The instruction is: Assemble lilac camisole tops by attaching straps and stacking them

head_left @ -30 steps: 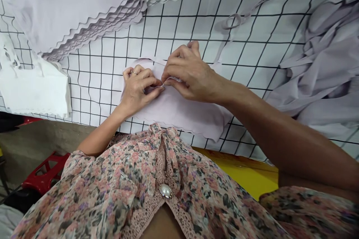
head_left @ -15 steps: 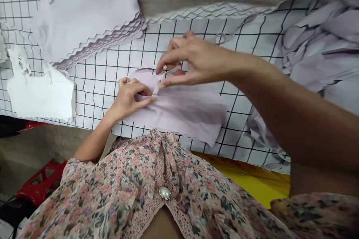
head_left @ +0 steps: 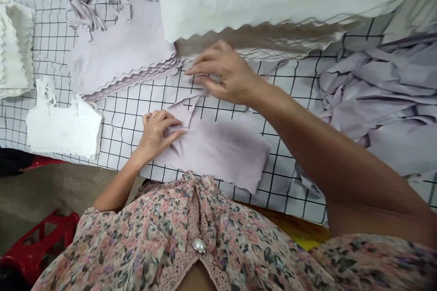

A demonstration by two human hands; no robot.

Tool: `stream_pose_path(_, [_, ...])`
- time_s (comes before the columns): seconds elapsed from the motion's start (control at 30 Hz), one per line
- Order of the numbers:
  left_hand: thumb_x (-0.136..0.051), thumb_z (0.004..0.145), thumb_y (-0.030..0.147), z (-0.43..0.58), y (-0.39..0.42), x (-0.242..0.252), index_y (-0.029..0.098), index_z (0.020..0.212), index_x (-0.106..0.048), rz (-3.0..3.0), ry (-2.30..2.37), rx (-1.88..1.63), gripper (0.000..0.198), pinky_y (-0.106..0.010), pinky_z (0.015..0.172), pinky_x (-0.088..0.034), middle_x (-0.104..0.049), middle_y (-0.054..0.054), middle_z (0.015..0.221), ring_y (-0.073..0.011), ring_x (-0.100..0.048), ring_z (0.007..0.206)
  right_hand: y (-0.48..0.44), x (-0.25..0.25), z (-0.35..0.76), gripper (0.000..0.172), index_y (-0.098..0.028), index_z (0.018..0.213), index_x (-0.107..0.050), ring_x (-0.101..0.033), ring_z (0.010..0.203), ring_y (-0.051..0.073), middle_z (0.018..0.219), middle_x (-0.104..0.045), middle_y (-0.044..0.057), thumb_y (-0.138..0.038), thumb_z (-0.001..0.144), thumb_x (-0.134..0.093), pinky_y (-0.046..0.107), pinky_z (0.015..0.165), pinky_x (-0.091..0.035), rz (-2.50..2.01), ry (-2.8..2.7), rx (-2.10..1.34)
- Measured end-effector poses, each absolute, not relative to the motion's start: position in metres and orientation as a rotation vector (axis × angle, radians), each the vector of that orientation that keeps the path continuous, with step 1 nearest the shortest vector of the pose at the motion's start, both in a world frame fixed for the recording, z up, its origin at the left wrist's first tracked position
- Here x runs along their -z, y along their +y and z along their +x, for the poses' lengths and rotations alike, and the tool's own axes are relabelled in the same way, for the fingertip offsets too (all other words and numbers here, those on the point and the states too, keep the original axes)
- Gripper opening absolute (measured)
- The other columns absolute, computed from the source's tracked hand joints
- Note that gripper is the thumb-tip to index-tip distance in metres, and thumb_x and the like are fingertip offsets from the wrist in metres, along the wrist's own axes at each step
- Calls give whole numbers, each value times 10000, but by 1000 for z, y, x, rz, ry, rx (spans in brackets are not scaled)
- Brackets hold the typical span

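Left hand (head_left: 157, 135) pinches flat lavender cloth garment (head_left: 221, 150); right hand (head_left: 223, 72) hovers, fingers parted. If left grip slackens, soft fabric could slip, crease.

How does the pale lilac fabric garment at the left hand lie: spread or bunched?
Mostly spread: the lilac garment lies nearly flat, with slight puckers beside the left hand.

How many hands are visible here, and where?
2: the left hand touches the lilac fabric; the right hand, fingers apart, is farther from the body. I see no other hands.
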State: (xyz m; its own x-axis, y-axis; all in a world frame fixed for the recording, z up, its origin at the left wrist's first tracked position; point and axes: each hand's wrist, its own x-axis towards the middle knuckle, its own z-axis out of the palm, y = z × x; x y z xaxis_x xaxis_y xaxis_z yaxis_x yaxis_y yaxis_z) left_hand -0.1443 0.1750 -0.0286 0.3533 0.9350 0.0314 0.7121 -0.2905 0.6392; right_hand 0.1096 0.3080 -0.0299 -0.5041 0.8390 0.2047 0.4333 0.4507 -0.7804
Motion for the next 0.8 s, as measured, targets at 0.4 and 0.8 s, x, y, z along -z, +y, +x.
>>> stream_pose_path(0.4, [-569, 895, 44, -109, 275, 26, 184, 1156, -717, 2531, 1228, -240, 331, -371, 855, -473, -693, -116, 1158, -254, -616, 1032, 115, 67, 83, 597, -207, 1673, -417, -337, 1649, 343, 1753, -379, 136, -457, 1131, -424, 735, 1324, -188, -960, -2575, -346])
stream_pose_path(0.8, [-754, 792, 110, -103, 332, 23, 146, 807, -733, 1970, 1490, -566, 44, -306, 710, -496, -649, -16, 703, -151, -585, 695, 119, 68, 79, 714, -232, 1720, -303, -187, 1700, 376, 1816, -134, 110, -574, 1108, -438, 804, 1283, -254, -948, -2736, -500])
